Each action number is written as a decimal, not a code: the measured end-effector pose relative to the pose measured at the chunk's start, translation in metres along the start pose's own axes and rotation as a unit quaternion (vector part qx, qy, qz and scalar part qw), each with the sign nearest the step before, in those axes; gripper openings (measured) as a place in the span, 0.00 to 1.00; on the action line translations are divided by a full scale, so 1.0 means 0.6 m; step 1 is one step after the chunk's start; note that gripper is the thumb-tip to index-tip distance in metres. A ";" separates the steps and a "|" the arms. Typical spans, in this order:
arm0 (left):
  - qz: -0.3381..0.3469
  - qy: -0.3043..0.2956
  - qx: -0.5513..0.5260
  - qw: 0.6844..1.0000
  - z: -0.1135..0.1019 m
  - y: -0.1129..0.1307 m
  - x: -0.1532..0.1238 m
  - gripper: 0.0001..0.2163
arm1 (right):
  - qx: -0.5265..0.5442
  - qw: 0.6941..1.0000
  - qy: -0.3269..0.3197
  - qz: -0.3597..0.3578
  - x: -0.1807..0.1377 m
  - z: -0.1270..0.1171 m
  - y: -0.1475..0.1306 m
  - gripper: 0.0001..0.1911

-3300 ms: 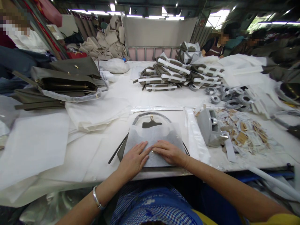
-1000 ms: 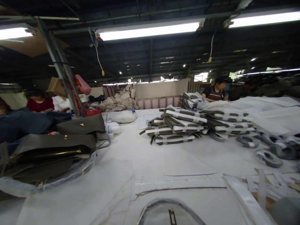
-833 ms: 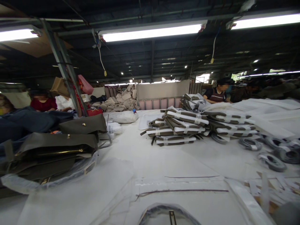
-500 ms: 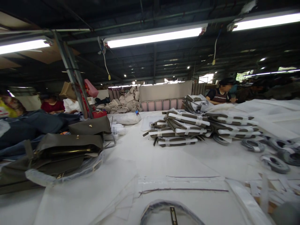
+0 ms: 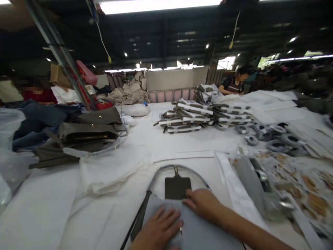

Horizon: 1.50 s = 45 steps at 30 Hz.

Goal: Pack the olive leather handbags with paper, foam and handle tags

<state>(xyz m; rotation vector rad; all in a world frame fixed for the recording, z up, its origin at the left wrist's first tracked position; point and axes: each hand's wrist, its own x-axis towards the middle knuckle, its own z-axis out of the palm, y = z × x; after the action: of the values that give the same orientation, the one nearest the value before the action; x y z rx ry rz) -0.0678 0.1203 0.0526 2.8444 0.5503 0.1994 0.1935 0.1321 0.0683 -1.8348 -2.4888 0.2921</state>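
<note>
- Olive bag (image 5: 142,217) lies flat on the white counter (image 5: 137,139), directly before the person, under a pale grey sheet (image 5: 205,229) that hides most of it; what it contains cannot be seen.
- Its film-wrapped handle (image 5: 156,173) arches away from the person, around a dark tab (image 5: 177,189) with a gold-coloured buckle (image 5: 176,170).
- Left hand (image 5: 162,227): palm down on the sheet, fingers apart, its grip open and holding nothing.
- Right hand (image 5: 204,205): fingers curled at the sheet's far edge, beside the tab; whether its grip pinches anything, I cannot tell.
- On the left, an open bag (image 5: 85,130) shows a dark mouth, its contents too shadowed to make out; a second olive bag (image 5: 100,116) sits behind it.
- Farther back, a bulging white sack (image 5: 136,110) conceals whatever fills it.
- On the right, a grey holder (image 5: 247,180) has a shiny round part in its recess; loose tags (image 5: 309,184) are heaped beside it.
</note>
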 end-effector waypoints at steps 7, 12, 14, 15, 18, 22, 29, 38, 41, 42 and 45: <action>-0.030 -0.032 -0.018 0.999 -0.014 0.022 -0.012 0.26 | 0.165 0.981 0.085 0.060 0.069 -0.071 -0.002 0.17; -0.035 -0.034 -0.014 0.999 -0.013 0.022 -0.009 0.26 | 0.240 0.965 0.053 0.092 0.128 -0.062 -0.009 0.21; -0.032 -0.029 -0.011 0.999 -0.012 0.022 -0.010 0.25 | 0.268 0.958 0.060 0.081 0.118 -0.060 -0.018 0.22; -0.030 -0.026 -0.009 0.999 -0.011 0.022 -0.011 0.25 | 0.282 0.955 0.067 0.065 0.105 -0.059 -0.024 0.22; -0.016 -0.017 -0.007 1.000 -0.011 0.020 -0.013 0.26 | 0.339 0.935 0.100 -0.030 0.043 -0.054 -0.038 0.19; 0.025 0.015 -0.007 1.000 -0.012 0.013 -0.015 0.26 | 0.345 0.915 0.133 -0.162 -0.039 -0.028 -0.044 0.14; 0.035 0.089 0.003 0.995 -0.006 0.015 -0.023 0.24 | 0.270 0.912 0.147 -0.271 -0.081 0.037 -0.041 0.18; 0.002 0.243 0.035 0.969 0.033 0.040 -0.050 0.20 | 0.237 0.903 0.168 -0.317 -0.090 0.063 -0.036 0.24; 0.009 0.251 0.027 0.968 0.040 0.065 -0.052 0.21 | 0.240 0.902 0.165 -0.317 -0.090 0.069 -0.034 0.26; 0.021 0.247 0.024 0.968 0.041 0.072 -0.052 0.22 | 0.243 0.902 0.166 -0.317 -0.090 0.072 -0.033 0.26; 0.052 0.242 0.013 0.969 0.043 0.084 -0.048 0.23 | 0.250 0.897 0.174 -0.320 -0.088 0.077 -0.030 0.25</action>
<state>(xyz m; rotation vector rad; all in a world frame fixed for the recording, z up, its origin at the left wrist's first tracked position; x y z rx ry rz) -0.0722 0.0587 0.0382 2.8490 0.4905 0.9266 0.1857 0.0710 0.0305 -0.7464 -2.3006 0.4617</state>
